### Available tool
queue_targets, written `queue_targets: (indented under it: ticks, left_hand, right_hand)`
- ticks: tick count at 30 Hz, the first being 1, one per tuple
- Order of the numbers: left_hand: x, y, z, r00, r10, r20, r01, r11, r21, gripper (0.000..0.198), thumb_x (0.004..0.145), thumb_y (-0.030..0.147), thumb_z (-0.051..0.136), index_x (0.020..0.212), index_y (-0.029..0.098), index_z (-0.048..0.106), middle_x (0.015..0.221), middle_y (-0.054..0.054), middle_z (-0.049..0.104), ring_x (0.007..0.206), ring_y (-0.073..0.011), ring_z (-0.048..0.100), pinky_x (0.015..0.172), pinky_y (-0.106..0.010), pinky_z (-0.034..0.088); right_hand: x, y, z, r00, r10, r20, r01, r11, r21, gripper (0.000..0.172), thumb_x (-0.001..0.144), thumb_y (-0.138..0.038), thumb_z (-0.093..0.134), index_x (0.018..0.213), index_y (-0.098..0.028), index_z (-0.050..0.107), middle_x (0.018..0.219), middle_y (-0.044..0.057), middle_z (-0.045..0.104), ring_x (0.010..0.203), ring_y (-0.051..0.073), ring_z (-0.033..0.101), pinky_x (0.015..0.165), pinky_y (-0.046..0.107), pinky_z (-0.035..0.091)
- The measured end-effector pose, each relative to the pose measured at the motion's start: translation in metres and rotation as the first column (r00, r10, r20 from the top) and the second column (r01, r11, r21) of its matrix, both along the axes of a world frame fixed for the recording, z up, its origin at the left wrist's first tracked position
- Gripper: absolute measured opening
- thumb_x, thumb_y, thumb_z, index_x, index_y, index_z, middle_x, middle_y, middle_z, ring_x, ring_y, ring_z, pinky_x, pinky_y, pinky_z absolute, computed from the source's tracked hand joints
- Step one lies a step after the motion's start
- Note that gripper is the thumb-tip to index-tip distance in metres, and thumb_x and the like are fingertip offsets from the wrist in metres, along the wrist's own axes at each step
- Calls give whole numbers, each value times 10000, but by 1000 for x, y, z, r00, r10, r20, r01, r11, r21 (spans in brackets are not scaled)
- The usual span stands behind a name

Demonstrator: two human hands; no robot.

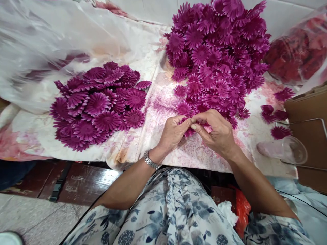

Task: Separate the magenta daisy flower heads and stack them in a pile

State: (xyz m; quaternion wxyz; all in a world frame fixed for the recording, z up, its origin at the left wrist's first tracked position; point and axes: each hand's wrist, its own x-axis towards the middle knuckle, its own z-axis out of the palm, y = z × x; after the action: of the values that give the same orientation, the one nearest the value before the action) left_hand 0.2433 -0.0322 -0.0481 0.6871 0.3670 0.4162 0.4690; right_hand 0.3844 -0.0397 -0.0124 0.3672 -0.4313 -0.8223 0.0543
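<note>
Purple fabric flower with many narrow petals (189,133) shows directly beneath and between the joined fingers, partly hidden by them, so its whole form cannot be seen. The bare left hand (173,132), with a silver metal wristwatch (151,160) on its wrist, has its thumb and forefinger bent inward and seems to grip this flower. The bare right hand (217,133) has thumb and forefinger brought together, their tips touching the left fingertips; whether something thin lies between them, one cannot tell.

Just beyond the fingers rises a tall heap of loose purple flowers (217,61), whose nearest petals come close to the knuckles. To the left of the fingers, well apart, there is a lower, flatter heap of similar purple flowers (99,109), and behind it a translucent white plastic sheet (61,30). Under the fingers spreads a cream cloth with pink floral print (212,156), which is sprinkled with fine purple specks (163,104) to their left.

To the right of the fingers lie a few separate purple flowers (281,132), near a clear plastic cup on its side (293,150) and a brown cardboard box (308,107).
</note>
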Motion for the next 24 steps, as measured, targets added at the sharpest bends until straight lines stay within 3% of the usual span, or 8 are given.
queue_targets:
  ticks: [3,5,8,13,19,22,24]
  left_hand:
    - [1,-1,2,999,-26,-30,25,999,-36,396,674,485,702,529,153,543,432,33,486,347,-42,400,335,-180,267]
    - [2,-3,5,998,-48,30,50,997,-58,360,688,494,687,609,156,591,477,25,533,375,-57,448,356,-182,330]
    - [0,-5,11,983,-69,169,85,993,-88,330,688,481,690,710,155,639,613,2,611,543,-97,562,494,-215,477]
    - [-6,-7,15,949,-135,286,179,975,-133,245,595,280,786,746,128,667,653,-1,625,610,-100,569,573,-222,507]
    - [-8,-8,12,968,-23,248,59,989,-137,238,600,291,775,750,128,690,665,-16,659,586,-125,606,582,-277,540]
    - [-9,-8,12,979,26,203,7,987,-162,237,573,293,787,698,126,675,587,8,620,534,-105,581,545,-260,545]
    - [-10,-7,13,982,18,189,16,985,-174,232,585,296,776,699,122,674,604,0,633,543,-107,593,558,-264,554]
  right_hand:
    - [0,-1,-3,998,14,-60,-19,996,-83,84,832,-220,575,912,-208,597,752,11,626,701,133,582,647,273,488]
    - [2,-1,-5,998,15,-67,-23,993,-117,142,825,-202,568,966,-210,585,783,6,623,707,128,580,648,270,483]
    - [5,0,-8,1000,-9,7,9,996,-85,156,826,-175,540,970,-205,592,781,17,618,731,144,576,670,289,485]
    - [7,3,-12,989,-18,147,18,1000,7,83,854,-189,513,848,-187,597,759,42,617,740,158,566,688,297,483]
    - [4,11,0,997,-47,57,48,999,-5,94,828,-150,536,748,-198,538,673,1,563,615,120,525,560,259,438]
    - [19,35,13,989,-151,2,151,988,39,89,847,-166,530,767,-196,554,679,5,573,581,110,506,534,263,413]
    - [33,55,23,961,-277,0,276,957,85,107,881,-230,506,829,-192,592,753,36,605,659,130,536,606,296,429]
